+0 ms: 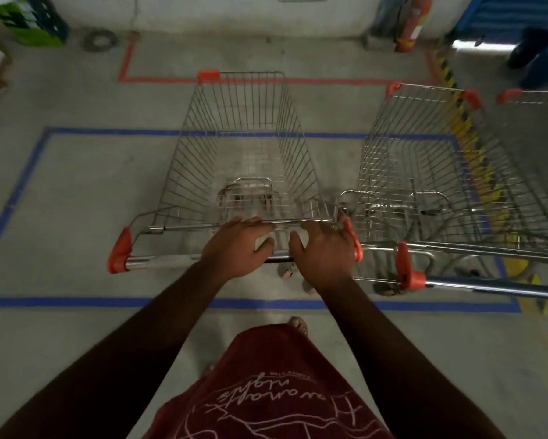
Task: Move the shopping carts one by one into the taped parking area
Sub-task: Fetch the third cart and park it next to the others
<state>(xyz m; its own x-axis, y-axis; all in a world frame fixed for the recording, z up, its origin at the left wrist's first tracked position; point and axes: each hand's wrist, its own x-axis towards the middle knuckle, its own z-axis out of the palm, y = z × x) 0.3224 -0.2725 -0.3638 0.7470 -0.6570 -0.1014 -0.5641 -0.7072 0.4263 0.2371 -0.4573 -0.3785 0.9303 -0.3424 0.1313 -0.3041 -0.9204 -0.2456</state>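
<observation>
I am gripping the steel push bar of the empty chrome wire shopping cart (244, 147) with left hand (234, 248) and right hand (323, 251), its basket crossing the blue-taped floor rectangle's (19, 185) far edge beside a parked second wire cart (424, 172); next, judging alignment.

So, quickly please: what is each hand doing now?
Left hand: grips the cart handle.
Right hand: grips the same handle, near its right end.
</observation>
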